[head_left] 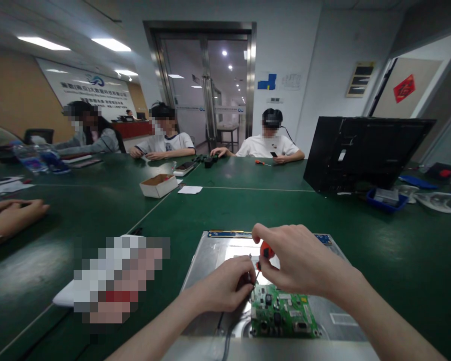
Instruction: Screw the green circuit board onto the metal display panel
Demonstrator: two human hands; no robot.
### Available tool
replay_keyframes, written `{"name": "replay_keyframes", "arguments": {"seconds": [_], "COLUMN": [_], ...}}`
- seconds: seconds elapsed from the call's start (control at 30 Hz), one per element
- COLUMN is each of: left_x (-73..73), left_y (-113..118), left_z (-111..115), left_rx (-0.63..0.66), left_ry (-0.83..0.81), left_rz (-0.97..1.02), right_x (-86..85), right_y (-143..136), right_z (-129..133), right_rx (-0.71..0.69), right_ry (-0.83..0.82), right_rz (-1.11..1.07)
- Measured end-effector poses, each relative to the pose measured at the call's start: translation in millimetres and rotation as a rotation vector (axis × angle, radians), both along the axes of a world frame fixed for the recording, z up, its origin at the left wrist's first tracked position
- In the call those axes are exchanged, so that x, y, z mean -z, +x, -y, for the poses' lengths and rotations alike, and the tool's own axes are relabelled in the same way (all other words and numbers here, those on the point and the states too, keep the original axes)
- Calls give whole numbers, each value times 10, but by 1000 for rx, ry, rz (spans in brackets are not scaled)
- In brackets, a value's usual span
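Observation:
My right hand (300, 258) is closed round the orange and black handle of a screwdriver (266, 250), its shaft slanting down and left. Close to the shaft's lower end, my left hand (225, 283) has its fingers pinched together at the upper left corner of a green circuit board (283, 311); what they hold is hidden. The board lies on a silver metal panel (197, 265), flat on the table before me. A dark cable (228, 337) runs from under my left hand toward the near edge. A narrow blue board (225, 234) lines the panel's far edge.
Beyond the panel, a black monitor housing (364, 153) stands at the right, beside a blue tray (387, 199). A white box (158, 185) and paper (190, 190) lie further off. A blurred-out object (116, 281) is at my left. Several people sit around the green table (218, 210).

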State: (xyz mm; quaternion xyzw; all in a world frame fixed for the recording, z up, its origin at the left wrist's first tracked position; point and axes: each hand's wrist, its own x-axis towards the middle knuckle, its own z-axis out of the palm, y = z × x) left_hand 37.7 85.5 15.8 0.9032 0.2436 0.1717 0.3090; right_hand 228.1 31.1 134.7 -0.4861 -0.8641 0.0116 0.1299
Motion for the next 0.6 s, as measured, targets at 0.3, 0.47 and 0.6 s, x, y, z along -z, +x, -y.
{"name": "replay_keyframes", "arguments": {"seconds": [0.3, 0.47, 0.6], "left_x": [57, 65, 62], "left_y": [-2, 3, 4], "left_z": [-7, -8, -3], "left_rx": [-8, -7, 16], "left_ry": [-17, -23, -32], "left_rz": [-26, 1, 12], "right_x": [-11, -30, -28], "right_y": [-19, -4, -24], "right_z": [-23, 19, 1], "right_rx": [50, -16, 24], "right_ry": [-23, -10, -20], "right_rz": [38, 7, 67]}}
